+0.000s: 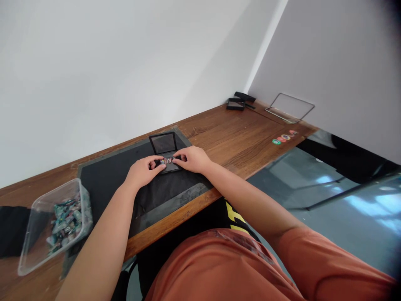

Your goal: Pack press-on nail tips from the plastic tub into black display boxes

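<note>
A small black case (pixel 171 168) lies on the dark mat, its framed, see-through lid (pixel 163 143) tilted up at the back. Across its base runs a short row of small multicoloured pieces (pixel 169 160), too small to name exactly. My left hand (pixel 141 170) pinches the row's left end, thumb and fingers closed. At the other end, the fingers of my right hand (pixel 194 159) are also closed in a pinch. My fingers partly cover the row and the case's sides.
A clear plastic tub (pixel 86 205) with several bluish-green and pink small pieces stands at the left. The dark mat (pixel 108 175) covers part of the wooden table (pixel 216 133). Black boxes (pixel 235 104), a wire frame (pixel 290 108) and round stickers (pixel 285 136) are at the far right.
</note>
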`<state>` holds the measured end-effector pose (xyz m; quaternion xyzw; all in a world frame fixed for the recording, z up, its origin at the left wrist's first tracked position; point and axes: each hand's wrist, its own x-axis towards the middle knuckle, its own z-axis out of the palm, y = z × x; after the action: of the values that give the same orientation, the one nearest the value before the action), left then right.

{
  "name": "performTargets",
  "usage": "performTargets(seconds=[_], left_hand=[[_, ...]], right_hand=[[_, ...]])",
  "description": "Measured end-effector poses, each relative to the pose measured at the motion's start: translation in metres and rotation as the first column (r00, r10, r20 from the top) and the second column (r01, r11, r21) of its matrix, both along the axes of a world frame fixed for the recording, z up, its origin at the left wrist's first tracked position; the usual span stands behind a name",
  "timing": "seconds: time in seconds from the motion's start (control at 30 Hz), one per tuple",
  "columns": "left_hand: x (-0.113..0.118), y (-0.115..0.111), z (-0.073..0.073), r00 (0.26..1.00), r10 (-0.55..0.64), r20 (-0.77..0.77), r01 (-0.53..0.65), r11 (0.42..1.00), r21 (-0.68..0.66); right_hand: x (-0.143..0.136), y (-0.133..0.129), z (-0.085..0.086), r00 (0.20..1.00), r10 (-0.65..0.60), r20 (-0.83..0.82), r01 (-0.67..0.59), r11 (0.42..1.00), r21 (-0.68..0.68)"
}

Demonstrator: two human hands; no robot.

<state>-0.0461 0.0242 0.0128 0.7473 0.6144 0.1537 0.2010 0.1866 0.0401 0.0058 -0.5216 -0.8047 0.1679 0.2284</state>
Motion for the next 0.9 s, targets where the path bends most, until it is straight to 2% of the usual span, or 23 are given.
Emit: performTargets(seconds=[0.37, 0.63, 0.9], left_hand=[[0.0019, -0.0026, 0.0019, 1.0, 0.005, -0.029, -0.005, 1.0, -0.004], [0.0053, -0.002, 0.0015, 0.998, 0.039, -0.053, -0.037, 0.999, 0.031], [0.0037, -0.0007, -0.0018, 1.0, 0.011, -0.014, -0.01, 0.997, 0.082]], right_hand=[[-0.0005, -0.0018, 0.0004, 0.998, 0.057, 0.005, -0.057, 0.998, -0.004], [-0.0038, -0.0002, 0.0005, 0.999, 0.043, 0.028, -0.043, 0.999, -0.001], [-0.0038, 0.0004, -0.0008, 0.999, 0.043, 0.024, -0.043, 0.999, -0.002]])
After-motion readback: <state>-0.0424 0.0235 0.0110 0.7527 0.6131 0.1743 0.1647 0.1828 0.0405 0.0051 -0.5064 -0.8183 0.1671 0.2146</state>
